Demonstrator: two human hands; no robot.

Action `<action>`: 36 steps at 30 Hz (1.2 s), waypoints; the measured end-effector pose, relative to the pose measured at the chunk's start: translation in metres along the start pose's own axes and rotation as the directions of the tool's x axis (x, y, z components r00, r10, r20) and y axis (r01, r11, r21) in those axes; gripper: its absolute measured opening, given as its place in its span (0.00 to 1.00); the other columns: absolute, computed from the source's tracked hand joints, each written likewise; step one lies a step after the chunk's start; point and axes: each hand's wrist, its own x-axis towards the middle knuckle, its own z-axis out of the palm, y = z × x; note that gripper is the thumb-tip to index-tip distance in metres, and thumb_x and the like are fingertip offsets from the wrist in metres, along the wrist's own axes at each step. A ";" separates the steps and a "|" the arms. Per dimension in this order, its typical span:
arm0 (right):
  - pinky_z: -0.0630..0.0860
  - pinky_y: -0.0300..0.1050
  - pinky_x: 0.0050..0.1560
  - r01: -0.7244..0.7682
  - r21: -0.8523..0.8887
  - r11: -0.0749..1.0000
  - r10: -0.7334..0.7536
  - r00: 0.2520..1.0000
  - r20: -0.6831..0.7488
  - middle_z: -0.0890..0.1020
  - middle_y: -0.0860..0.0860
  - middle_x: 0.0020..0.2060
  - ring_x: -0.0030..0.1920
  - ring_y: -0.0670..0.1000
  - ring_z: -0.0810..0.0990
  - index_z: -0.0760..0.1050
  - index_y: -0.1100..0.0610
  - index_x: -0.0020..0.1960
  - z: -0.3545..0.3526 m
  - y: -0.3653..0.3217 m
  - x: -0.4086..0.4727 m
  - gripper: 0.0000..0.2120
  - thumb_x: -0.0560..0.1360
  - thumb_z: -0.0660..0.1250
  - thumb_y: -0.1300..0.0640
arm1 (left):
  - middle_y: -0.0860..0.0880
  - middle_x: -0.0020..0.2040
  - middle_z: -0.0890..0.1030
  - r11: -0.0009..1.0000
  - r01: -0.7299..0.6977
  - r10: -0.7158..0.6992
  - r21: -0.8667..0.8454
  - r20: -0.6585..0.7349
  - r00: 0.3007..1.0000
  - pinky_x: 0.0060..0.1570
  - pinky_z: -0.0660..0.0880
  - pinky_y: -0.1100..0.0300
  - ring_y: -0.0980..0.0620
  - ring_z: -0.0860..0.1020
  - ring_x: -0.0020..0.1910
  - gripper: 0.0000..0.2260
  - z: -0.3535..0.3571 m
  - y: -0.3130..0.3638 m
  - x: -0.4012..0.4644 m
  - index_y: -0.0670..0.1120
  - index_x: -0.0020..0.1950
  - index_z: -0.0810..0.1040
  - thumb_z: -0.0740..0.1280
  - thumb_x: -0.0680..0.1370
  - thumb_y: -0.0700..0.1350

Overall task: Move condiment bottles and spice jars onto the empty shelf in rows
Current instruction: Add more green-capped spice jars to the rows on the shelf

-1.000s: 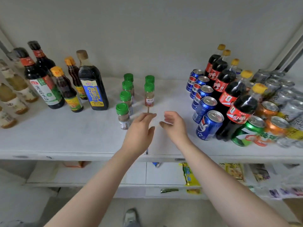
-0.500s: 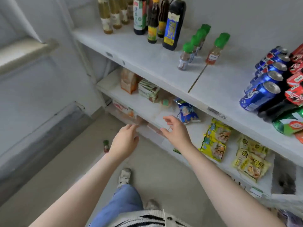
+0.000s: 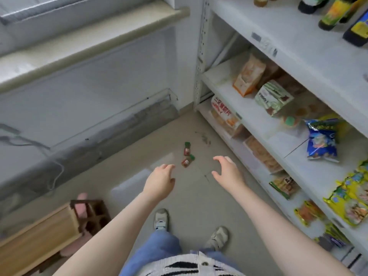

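Observation:
Two small green-capped spice jars stand on the floor by the shelf unit: one [image 3: 187,149] farther off, the other [image 3: 187,161] nearer me. My left hand [image 3: 160,181] is stretched down just left of and below them, fingers apart, holding nothing. My right hand [image 3: 229,172] reaches down to their right, fingers curled open, also holding nothing. Neither hand touches a jar. The white top shelf [image 3: 294,42] runs along the upper right, with the bases of dark condiment bottles [image 3: 356,30] at the frame's top right corner.
Lower shelves [image 3: 256,118] on the right hold snack bags and packets. A wooden crate [image 3: 49,234] sits on the floor at lower left. A grey wall and a window ledge [image 3: 83,42] fill the left. My shoes [image 3: 161,219] stand on beige floor below my hands.
My view has swung from the top shelf down to the floor. Both hands have dropped from shelf height toward the two spice jars on the floor.

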 end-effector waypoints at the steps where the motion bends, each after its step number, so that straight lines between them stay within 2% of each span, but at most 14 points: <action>1: 0.74 0.49 0.51 -0.020 -0.006 1.000 0.020 1.000 0.017 0.72 0.49 0.63 0.58 0.55 0.77 0.67 0.49 0.67 0.009 -0.010 0.006 0.21 0.74 0.66 0.53 | 0.45 0.68 0.72 1.000 0.000 0.000 0.003 0.015 1.000 0.63 0.69 0.55 0.44 0.70 0.67 0.22 -0.003 -0.013 0.003 0.47 0.72 0.66 0.61 0.77 0.42; 3: 0.73 0.48 0.49 -0.059 -0.015 0.998 0.060 0.997 0.043 0.72 0.49 0.63 0.57 0.55 0.77 0.67 0.49 0.67 0.024 -0.027 0.017 0.21 0.74 0.66 0.53 | 0.45 0.68 0.72 1.000 -0.003 0.002 0.019 0.051 0.999 0.63 0.69 0.54 0.44 0.69 0.67 0.22 -0.010 -0.037 0.012 0.47 0.73 0.66 0.61 0.78 0.42; 6: 0.73 0.48 0.51 -0.093 -0.053 0.994 0.096 0.994 0.058 0.72 0.49 0.63 0.61 0.54 0.75 0.67 0.49 0.67 0.041 -0.044 0.038 0.21 0.75 0.66 0.53 | 0.45 0.69 0.71 0.999 0.013 -0.017 0.039 0.096 0.995 0.62 0.70 0.54 0.44 0.69 0.67 0.23 -0.018 -0.064 0.038 0.47 0.73 0.65 0.61 0.77 0.43; 10: 0.73 0.48 0.53 -0.126 -0.074 0.989 0.133 0.987 0.089 0.72 0.50 0.63 0.62 0.55 0.74 0.67 0.50 0.67 0.054 -0.052 0.068 0.21 0.75 0.66 0.53 | 0.45 0.69 0.71 0.998 0.019 -0.027 0.055 0.152 0.988 0.62 0.71 0.53 0.43 0.69 0.67 0.23 -0.021 -0.074 0.086 0.47 0.73 0.64 0.61 0.78 0.43; 17: 0.73 0.49 0.55 -0.181 -0.061 0.982 0.188 0.974 0.123 0.72 0.52 0.63 0.62 0.57 0.75 0.67 0.52 0.68 0.059 -0.042 0.163 0.21 0.75 0.65 0.53 | 0.45 0.68 0.71 0.991 0.006 -0.042 0.137 0.258 0.965 0.59 0.71 0.53 0.43 0.69 0.66 0.23 -0.008 -0.072 0.171 0.46 0.74 0.63 0.60 0.78 0.44; 22: 0.72 0.48 0.58 -0.237 -0.061 0.970 0.244 0.955 0.169 0.73 0.52 0.64 0.65 0.55 0.72 0.67 0.52 0.68 0.087 -0.015 0.235 0.22 0.75 0.65 0.53 | 0.46 0.68 0.71 0.988 0.044 -0.089 0.149 0.312 0.946 0.58 0.72 0.53 0.43 0.70 0.66 0.24 0.018 -0.082 0.244 0.48 0.75 0.62 0.59 0.78 0.44; 29: 0.73 0.49 0.57 -0.325 -0.036 0.945 0.324 0.917 0.231 0.73 0.55 0.63 0.64 0.57 0.73 0.67 0.55 0.68 0.172 0.033 0.326 0.22 0.75 0.65 0.54 | 0.42 0.67 0.71 0.983 0.024 -0.099 0.182 0.415 0.904 0.56 0.72 0.49 0.40 0.71 0.65 0.22 0.095 -0.104 0.380 0.46 0.74 0.62 0.59 0.79 0.44; 32: 0.73 0.49 0.54 -0.366 0.008 0.931 0.355 0.908 0.221 0.74 0.56 0.61 0.61 0.57 0.74 0.69 0.56 0.66 0.223 0.058 0.359 0.21 0.75 0.66 0.53 | 0.43 0.68 0.71 0.978 -0.023 -0.076 0.208 0.456 0.887 0.59 0.72 0.48 0.41 0.70 0.66 0.22 0.148 -0.118 0.442 0.46 0.74 0.63 0.60 0.80 0.45; 36: 0.76 0.50 0.52 -0.472 0.112 0.874 0.439 0.869 0.229 0.75 0.56 0.60 0.59 0.58 0.75 0.68 0.56 0.65 0.300 0.091 0.396 0.21 0.75 0.65 0.52 | 0.43 0.64 0.75 0.981 -0.033 -0.061 0.193 0.464 0.884 0.62 0.72 0.51 0.43 0.74 0.63 0.21 0.225 -0.146 0.506 0.45 0.71 0.67 0.61 0.79 0.49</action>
